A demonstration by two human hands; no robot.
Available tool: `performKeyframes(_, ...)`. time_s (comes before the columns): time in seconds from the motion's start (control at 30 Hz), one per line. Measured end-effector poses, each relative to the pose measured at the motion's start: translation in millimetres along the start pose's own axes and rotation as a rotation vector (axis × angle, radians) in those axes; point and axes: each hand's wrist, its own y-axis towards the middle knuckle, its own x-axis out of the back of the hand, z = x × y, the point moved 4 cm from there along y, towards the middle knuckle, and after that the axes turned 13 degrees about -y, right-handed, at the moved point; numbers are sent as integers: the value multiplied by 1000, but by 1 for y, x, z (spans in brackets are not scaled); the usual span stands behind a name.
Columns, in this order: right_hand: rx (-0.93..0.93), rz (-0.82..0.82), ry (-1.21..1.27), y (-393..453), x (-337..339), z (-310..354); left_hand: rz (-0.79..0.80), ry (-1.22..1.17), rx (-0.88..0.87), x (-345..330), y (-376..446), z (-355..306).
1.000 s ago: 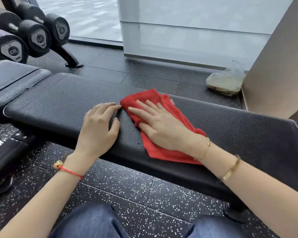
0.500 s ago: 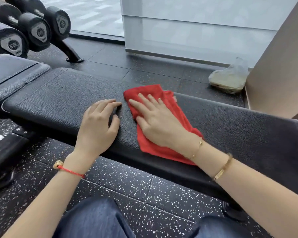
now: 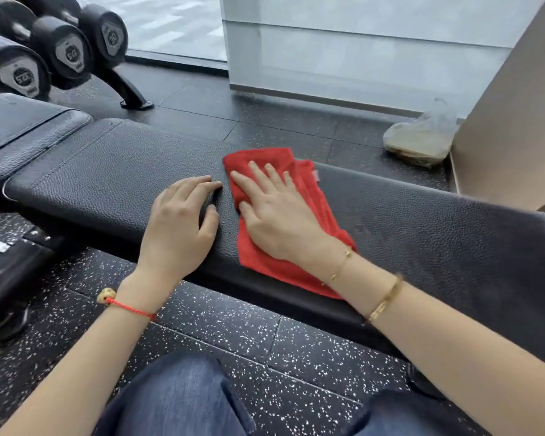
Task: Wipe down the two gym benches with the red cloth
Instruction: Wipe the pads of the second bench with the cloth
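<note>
A long black padded gym bench [image 3: 107,180] stretches across the view in front of me. The red cloth [image 3: 318,215] lies spread on its middle, reaching from the far edge to the near edge. My right hand [image 3: 274,215] presses flat on the cloth with straight, spread fingers. Just left of the cloth, my left hand [image 3: 180,228] rests on the bare pad, fingers loosely bent. A second black pad [image 3: 22,127] adjoins the bench at the far left, only partly in view.
Black dumbbells [image 3: 66,51] sit on a rack at the top left, its foot [image 3: 132,96] on the speckled rubber floor. A plastic bag [image 3: 422,140] lies by the beige wall [image 3: 510,121] at right. My knees in blue jeans [image 3: 177,398] are at the bottom.
My right hand has slid the cloth slightly away from me toward the bench's far edge. The left hand stays planted on the pad.
</note>
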Motion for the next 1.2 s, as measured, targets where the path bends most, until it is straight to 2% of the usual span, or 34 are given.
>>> performKeyframes(0.1, 111, -27, -4, -25, -1, 21, 4, -7, 4, 0, 1, 1)
performKeyframes(0.23, 185, -14, 20, -53, 5, -9, 10, -10, -6, 1, 1, 2)
performKeyframes(0.4, 13, 49, 27, -24, 10, -69, 15, -10, 4, 2, 0, 0)
performKeyframes(0.5, -24, 58, 5, 2, 8, -61, 15, -12, 13, 2, -1, -1)
performKeyframes(0.67, 172, 32, 9, -29, 6, -24, 19, -14, 11, 2, 0, -2)
performKeyframes(0.8, 270, 42, 9, -68, 15, -49, 24, -12, 2, 2, 0, 0)
performKeyframes(0.97, 91, 114, -6, -40, 19, -101, 10, 1, 2, 0, -1, 0)
performKeyframes(1.07, 32, 139, -13, -12, 13, -89, 4, 4, 8, -1, -1, -2)
performKeyframes(1.2, 152, 84, 1, -27, 6, -51, 17, -2, 8, 0, -1, -1)
